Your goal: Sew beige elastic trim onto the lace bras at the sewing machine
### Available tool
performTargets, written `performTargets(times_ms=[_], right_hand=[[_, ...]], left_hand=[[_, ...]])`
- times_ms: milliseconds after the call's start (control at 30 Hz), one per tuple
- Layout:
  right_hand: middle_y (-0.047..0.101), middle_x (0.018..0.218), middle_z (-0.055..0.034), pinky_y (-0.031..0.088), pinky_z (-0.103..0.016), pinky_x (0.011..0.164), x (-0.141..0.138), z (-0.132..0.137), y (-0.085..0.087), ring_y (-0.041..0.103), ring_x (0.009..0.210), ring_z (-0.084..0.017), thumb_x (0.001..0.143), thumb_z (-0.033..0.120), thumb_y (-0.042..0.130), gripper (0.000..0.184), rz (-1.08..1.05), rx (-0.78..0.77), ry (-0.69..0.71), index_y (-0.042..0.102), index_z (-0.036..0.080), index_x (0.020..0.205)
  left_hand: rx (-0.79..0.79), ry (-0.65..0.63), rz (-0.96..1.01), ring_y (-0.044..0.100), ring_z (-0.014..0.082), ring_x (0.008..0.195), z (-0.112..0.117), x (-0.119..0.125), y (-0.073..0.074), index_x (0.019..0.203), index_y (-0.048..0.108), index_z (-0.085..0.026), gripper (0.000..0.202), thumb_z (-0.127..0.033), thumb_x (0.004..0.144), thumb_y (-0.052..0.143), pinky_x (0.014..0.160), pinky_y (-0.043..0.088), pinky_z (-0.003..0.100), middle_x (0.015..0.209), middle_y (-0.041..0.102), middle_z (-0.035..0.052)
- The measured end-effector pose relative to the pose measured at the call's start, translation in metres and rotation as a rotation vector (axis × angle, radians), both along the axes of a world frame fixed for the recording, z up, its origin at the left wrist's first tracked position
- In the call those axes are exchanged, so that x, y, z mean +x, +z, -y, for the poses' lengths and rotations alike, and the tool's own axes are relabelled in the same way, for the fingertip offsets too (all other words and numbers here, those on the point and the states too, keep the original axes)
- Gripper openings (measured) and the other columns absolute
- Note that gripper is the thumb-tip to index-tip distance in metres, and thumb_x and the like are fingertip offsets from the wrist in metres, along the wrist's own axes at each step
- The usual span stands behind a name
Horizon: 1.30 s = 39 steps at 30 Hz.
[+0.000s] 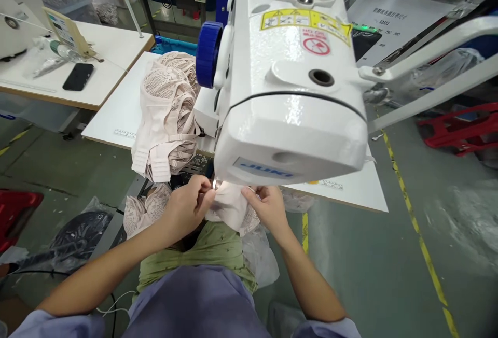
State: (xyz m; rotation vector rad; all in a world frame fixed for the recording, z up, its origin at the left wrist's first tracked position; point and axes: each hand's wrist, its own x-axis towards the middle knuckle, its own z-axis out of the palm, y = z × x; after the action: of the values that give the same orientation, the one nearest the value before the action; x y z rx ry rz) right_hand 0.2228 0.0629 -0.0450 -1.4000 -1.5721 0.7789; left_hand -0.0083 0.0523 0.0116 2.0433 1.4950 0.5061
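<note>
A pale pink lace bra (229,206) lies under the head of a white sewing machine (291,120), stretched between my two hands. My left hand (190,200) is closed, with thumb and fingers pinching the fabric just left of the presser foot (217,183). On the other side, my right hand (268,206) pinches the bra's edge between thumb and fingers. One lace cup (146,211) hangs to the left, beneath my left forearm. The machine's head hides the far part of the bra and some of my right fingertips.
A pile of similar bras (167,115) sits on the table left of the machine. The blue handwheel (209,54) juts out above it. A black phone (78,76) rests on the neighbouring table. Red stools (459,128) and yellow floor tape (412,213) are at the right.
</note>
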Motion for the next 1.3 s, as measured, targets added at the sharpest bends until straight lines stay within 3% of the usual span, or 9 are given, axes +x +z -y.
performTargets(times_ms=[100,333,467,567,733,867,1000,1100,1300], right_hand=[[0.057,0.070,0.0013,0.040,-0.025,0.055,0.001,0.019,0.000,0.048,0.059,-0.013,0.091,0.042,0.060,0.023,0.026,-0.053,0.011,0.062,0.020,0.087],[0.054,0.063,0.0022,0.040,-0.024,0.056,-0.034,0.090,0.023,0.051,0.058,-0.012,0.095,0.037,0.055,0.029,-0.045,-0.110,0.278,0.060,0.020,0.072],[0.065,0.082,-0.0035,0.050,-0.030,0.072,-0.078,0.085,0.014,0.061,0.077,-0.018,0.091,0.049,0.059,0.029,-0.176,-0.108,0.372,0.067,0.021,0.092],[0.066,0.113,-0.0116,0.052,-0.040,0.092,-0.116,0.061,-0.004,0.062,0.108,-0.026,0.078,0.067,0.067,0.062,-0.450,-0.251,0.428,0.062,0.021,0.119],[0.064,0.086,-0.0014,0.056,-0.028,0.073,-0.143,0.040,-0.035,0.059,0.070,-0.013,0.081,0.055,0.070,0.042,-0.957,-0.657,0.163,0.063,0.022,0.105],[0.063,0.088,-0.0003,0.054,-0.030,0.080,-0.136,0.057,-0.061,0.062,0.079,-0.014,0.083,0.043,0.070,0.029,-0.766,-0.476,-0.033,0.060,0.020,0.096],[0.065,0.095,-0.0052,0.051,-0.035,0.083,-0.124,0.077,-0.082,0.062,0.091,-0.020,0.090,0.034,0.061,0.015,-0.269,-0.204,0.056,0.065,0.020,0.091],[0.064,0.097,-0.0068,0.051,-0.034,0.080,-0.108,0.086,-0.087,0.062,0.091,-0.021,0.091,0.032,0.059,0.015,-0.004,-0.093,0.194,0.069,0.021,0.091],[0.068,0.088,-0.0042,0.053,-0.031,0.070,-0.076,0.083,-0.061,0.061,0.070,-0.016,0.095,0.037,0.057,0.029,0.094,0.013,0.149,0.066,0.022,0.118]], left_hand=[[-0.241,0.003,0.189,0.059,0.0150,0.065,-0.002,-0.005,0.000,0.101,0.058,-0.019,0.039,-0.054,0.098,0.041,0.056,0.041,0.025,0.085,0.067,0.0023],[-0.633,-0.238,0.491,0.053,0.0136,0.065,0.013,-0.020,-0.004,0.090,0.068,-0.016,0.047,-0.059,0.094,0.048,0.056,0.039,0.024,0.076,0.062,0.0016],[-0.564,0.004,0.568,0.052,0.0129,0.064,0.031,-0.049,0.007,0.088,0.066,-0.015,0.044,-0.055,0.095,0.050,0.057,0.041,0.024,0.074,0.060,0.0018],[-0.507,0.106,0.492,0.051,0.0114,0.061,0.036,-0.074,0.017,0.083,0.065,-0.015,0.040,-0.050,0.095,0.051,0.055,0.039,0.023,0.074,0.060,0.0008],[-0.418,0.130,0.317,0.055,0.0149,0.070,0.032,-0.092,-0.014,0.085,0.064,-0.016,0.034,-0.046,0.094,0.051,0.063,0.042,0.025,0.077,0.061,0.0007],[-0.195,0.409,0.278,0.057,0.0198,0.085,0.038,-0.076,-0.067,0.093,0.062,-0.016,0.030,-0.046,0.089,0.059,0.072,0.046,0.029,0.091,0.064,0.0060],[-0.416,0.275,0.451,0.058,0.0163,0.066,0.048,-0.048,-0.102,0.079,0.065,-0.015,0.049,-0.062,0.090,0.052,0.062,0.046,0.027,0.074,0.065,0.0040],[-0.387,0.266,0.475,0.061,0.0177,0.072,0.050,-0.036,-0.103,0.086,0.067,-0.015,0.051,-0.060,0.094,0.044,0.064,0.047,0.027,0.079,0.068,0.0047],[-0.294,0.159,0.400,0.058,0.0161,0.071,0.051,-0.036,-0.067,0.079,0.065,-0.019,0.034,-0.042,0.097,0.049,0.067,0.042,0.025,0.076,0.066,0.0016]])
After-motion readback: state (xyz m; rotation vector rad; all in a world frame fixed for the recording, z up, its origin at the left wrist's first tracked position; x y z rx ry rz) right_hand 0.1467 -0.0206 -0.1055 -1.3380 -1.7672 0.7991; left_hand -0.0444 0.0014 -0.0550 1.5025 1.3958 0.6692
